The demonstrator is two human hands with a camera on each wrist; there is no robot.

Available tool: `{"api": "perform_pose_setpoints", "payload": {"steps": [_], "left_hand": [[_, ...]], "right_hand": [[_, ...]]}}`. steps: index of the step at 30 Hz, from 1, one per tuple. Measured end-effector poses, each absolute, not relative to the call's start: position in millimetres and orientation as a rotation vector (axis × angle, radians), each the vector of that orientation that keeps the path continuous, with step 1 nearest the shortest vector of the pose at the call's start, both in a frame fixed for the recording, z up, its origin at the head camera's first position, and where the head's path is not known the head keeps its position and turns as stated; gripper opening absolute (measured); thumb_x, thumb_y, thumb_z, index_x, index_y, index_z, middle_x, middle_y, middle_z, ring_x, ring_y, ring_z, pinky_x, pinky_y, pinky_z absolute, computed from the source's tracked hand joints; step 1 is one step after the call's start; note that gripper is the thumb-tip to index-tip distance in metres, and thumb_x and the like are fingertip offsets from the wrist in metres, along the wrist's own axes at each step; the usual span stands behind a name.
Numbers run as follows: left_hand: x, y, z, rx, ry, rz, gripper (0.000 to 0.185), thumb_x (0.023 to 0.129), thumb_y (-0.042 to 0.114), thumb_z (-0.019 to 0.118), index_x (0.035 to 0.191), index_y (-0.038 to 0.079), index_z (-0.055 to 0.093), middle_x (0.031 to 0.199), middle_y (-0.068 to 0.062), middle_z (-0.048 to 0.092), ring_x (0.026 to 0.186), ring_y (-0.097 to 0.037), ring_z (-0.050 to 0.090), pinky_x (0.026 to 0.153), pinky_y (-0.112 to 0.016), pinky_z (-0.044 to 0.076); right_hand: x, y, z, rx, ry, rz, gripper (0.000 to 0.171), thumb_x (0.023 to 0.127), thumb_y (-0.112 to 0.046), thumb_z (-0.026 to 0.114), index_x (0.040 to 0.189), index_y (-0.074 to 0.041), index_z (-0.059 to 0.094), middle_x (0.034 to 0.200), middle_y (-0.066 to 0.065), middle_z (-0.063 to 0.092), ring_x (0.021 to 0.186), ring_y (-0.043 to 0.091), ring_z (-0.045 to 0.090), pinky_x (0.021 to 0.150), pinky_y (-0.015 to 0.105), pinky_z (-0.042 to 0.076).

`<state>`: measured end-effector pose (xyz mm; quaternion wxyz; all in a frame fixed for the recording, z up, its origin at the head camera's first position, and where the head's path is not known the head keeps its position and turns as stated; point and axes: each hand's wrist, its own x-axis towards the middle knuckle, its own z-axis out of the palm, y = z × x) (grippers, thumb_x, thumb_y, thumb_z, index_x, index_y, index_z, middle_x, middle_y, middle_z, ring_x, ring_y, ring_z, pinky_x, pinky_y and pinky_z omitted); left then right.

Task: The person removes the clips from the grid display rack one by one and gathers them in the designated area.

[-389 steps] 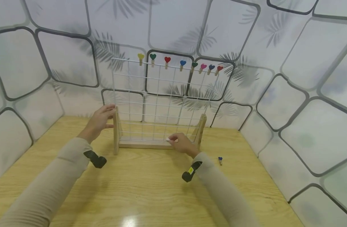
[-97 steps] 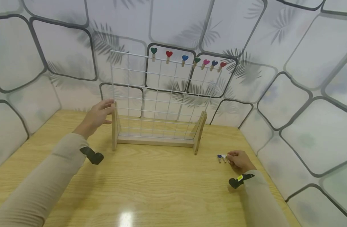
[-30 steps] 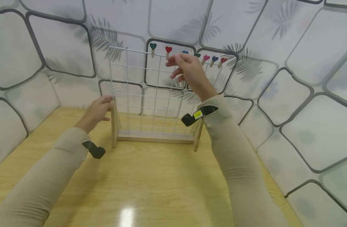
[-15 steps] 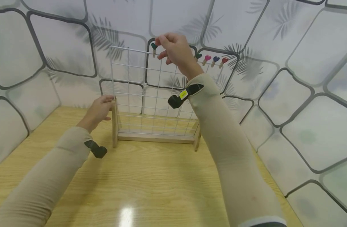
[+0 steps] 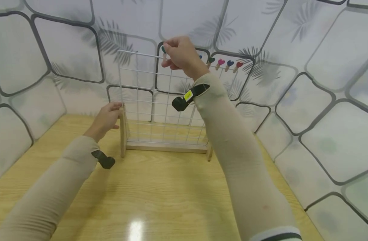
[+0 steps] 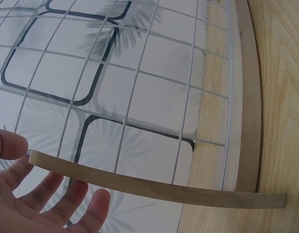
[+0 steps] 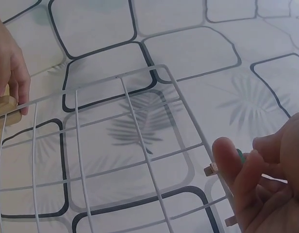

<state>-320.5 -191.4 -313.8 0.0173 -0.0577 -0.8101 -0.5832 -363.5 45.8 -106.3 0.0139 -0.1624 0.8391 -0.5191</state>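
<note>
— Where are our hands?
— Our right hand [image 5: 181, 53] pinches the green heart clip [image 5: 163, 50] on the top wire of the white grid rack [image 5: 142, 97].
— And the left?
— Our left hand [image 5: 106, 117], fingers straight, rests against the rack's left wooden post [image 5: 122, 134] on the tabletop [image 5: 160, 187].

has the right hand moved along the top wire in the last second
Yes. The right hand went left along the wire grid top wire, from the blue clip to the green heart clip.
</note>
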Motion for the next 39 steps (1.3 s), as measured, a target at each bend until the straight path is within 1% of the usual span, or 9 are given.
{"api": "perform_pose_setpoints", "payload": {"steps": [2, 7, 11, 14, 19, 22, 29, 34, 39], "left_hand": [[-320, -191, -313, -0.181, -2.518, -1.816, 0.05, 0.095, 0.018, 0.038, 0.142, 0.005, 0.025, 0.144, -0.018, 0.026, 0.121, -0.038, 0.035, 0.084, -0.052, 0.044], [-320, -189, -312, -0.189, -2.522, -1.838, 0.05, 0.096, 0.018, 0.038, 0.142, 0.005, 0.025, 0.144, -0.019, 0.026, 0.121, -0.038, 0.035, 0.086, -0.054, 0.042], [-320, -188, -310, -0.197, -2.533, -1.851, 0.051, 0.096, 0.019, 0.038, 0.143, 0.005, 0.024, 0.144, -0.019, 0.024, 0.122, -0.039, 0.033, 0.087, -0.054, 0.042], [-320, -187, -310, -0.199, -2.536, -1.855, 0.052, 0.096, 0.018, 0.038, 0.143, 0.005, 0.022, 0.144, -0.019, 0.024, 0.123, -0.039, 0.032, 0.087, -0.054, 0.041], [-321, -187, -309, -0.197, -2.543, -1.846, 0.052, 0.095, 0.017, 0.038, 0.143, 0.005, 0.022, 0.145, -0.019, 0.024, 0.123, -0.039, 0.033, 0.086, -0.053, 0.043], [-321, -188, -308, -0.207, -2.544, -1.842, 0.052, 0.096, 0.019, 0.038, 0.144, 0.006, 0.022, 0.145, -0.019, 0.024, 0.123, -0.039, 0.033, 0.086, -0.054, 0.042], [-316, -191, -307, -0.183, -2.553, -1.861, 0.053, 0.097, 0.022, 0.037, 0.145, 0.007, 0.018, 0.146, -0.018, 0.022, 0.123, -0.038, 0.033, 0.087, -0.054, 0.042], [-315, -191, -309, -0.19, -2.549, -1.851, 0.053, 0.097, 0.022, 0.037, 0.144, 0.006, 0.019, 0.145, -0.019, 0.023, 0.123, -0.038, 0.033, 0.086, -0.053, 0.043], [-316, -192, -310, -0.192, -2.549, -1.823, 0.052, 0.097, 0.02, 0.038, 0.144, 0.005, 0.021, 0.144, -0.02, 0.026, 0.121, -0.038, 0.036, 0.084, -0.05, 0.045]], "right_hand": [[-365, 47, -106, -0.493, 2.63, -1.594, 0.032, 0.094, -0.02, 0.05, 0.125, -0.01, 0.052, 0.119, 0.001, 0.052, 0.072, 0.015, 0.063, 0.056, 0.021, 0.048], [-367, 48, -111, -0.482, 2.702, -1.59, 0.021, 0.091, -0.011, 0.055, 0.112, -0.009, 0.059, 0.104, 0.007, 0.059, 0.066, 0.014, 0.061, 0.052, 0.021, 0.045], [-370, 49, -116, -0.495, 2.8, -1.592, 0.014, 0.09, -0.009, 0.056, 0.104, -0.009, 0.059, 0.096, 0.006, 0.06, 0.063, 0.015, 0.061, 0.052, 0.023, 0.045], [-371, 48, -120, -0.502, 2.858, -1.616, 0.011, 0.089, -0.008, 0.055, 0.1, -0.008, 0.058, 0.094, 0.005, 0.059, 0.06, 0.015, 0.06, 0.054, 0.024, 0.048], [-366, 50, -118, -0.547, 2.731, -1.855, 0.015, 0.091, -0.008, 0.055, 0.106, -0.008, 0.058, 0.096, 0.005, 0.057, 0.058, 0.016, 0.058, 0.049, 0.023, 0.046], [-359, 56, -117, -0.64, 2.599, -1.951, 0.019, 0.091, -0.009, 0.056, 0.109, -0.007, 0.056, 0.098, 0.007, 0.057, 0.059, 0.018, 0.058, 0.048, 0.024, 0.045], [-343, 80, -131, -0.698, 2.64, -1.767, 0.021, 0.09, -0.01, 0.057, 0.11, -0.006, 0.056, 0.101, 0.009, 0.058, 0.067, 0.021, 0.06, 0.057, 0.028, 0.05], [-338, 106, -149, -0.678, 2.724, -1.694, 0.023, 0.089, -0.012, 0.058, 0.111, -0.005, 0.057, 0.101, 0.009, 0.059, 0.07, 0.024, 0.06, 0.057, 0.028, 0.05], [-335, 133, -167, -0.66, 2.732, -1.677, 0.023, 0.09, -0.012, 0.058, 0.111, -0.004, 0.056, 0.099, 0.01, 0.057, 0.067, 0.021, 0.058, 0.057, 0.029, 0.049]]}}
